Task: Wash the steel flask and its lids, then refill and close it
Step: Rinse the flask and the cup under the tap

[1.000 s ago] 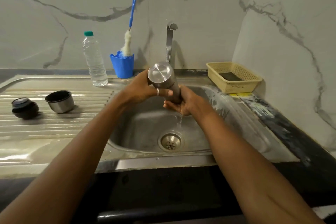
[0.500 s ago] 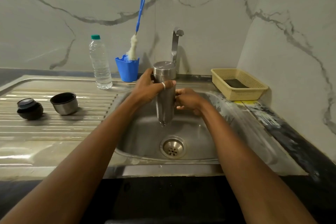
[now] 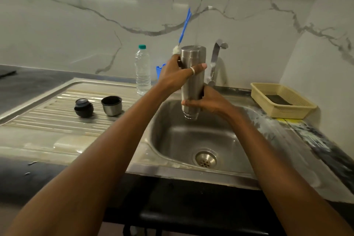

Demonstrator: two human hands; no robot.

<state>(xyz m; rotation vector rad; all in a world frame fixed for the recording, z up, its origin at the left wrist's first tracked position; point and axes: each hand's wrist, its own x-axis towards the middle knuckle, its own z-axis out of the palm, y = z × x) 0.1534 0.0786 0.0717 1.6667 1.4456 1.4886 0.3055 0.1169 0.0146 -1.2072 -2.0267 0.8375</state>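
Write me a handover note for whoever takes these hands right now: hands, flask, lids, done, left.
The left hand grips the steel flask near its upturned base; the right hand grips it near the neck.
Flask is inverted, mouth down, above the sink.
The black inner lid and steel cup lid sit apart on the drainboard, both off.
Whether they are washed, I cannot tell.
Left: turn flask upright, refill, fit both lids.

A home kitchen: steel sink (image 3: 172, 136) with draining board, tap (image 3: 217, 57), marble-patterned wall (image 3: 95, 15).
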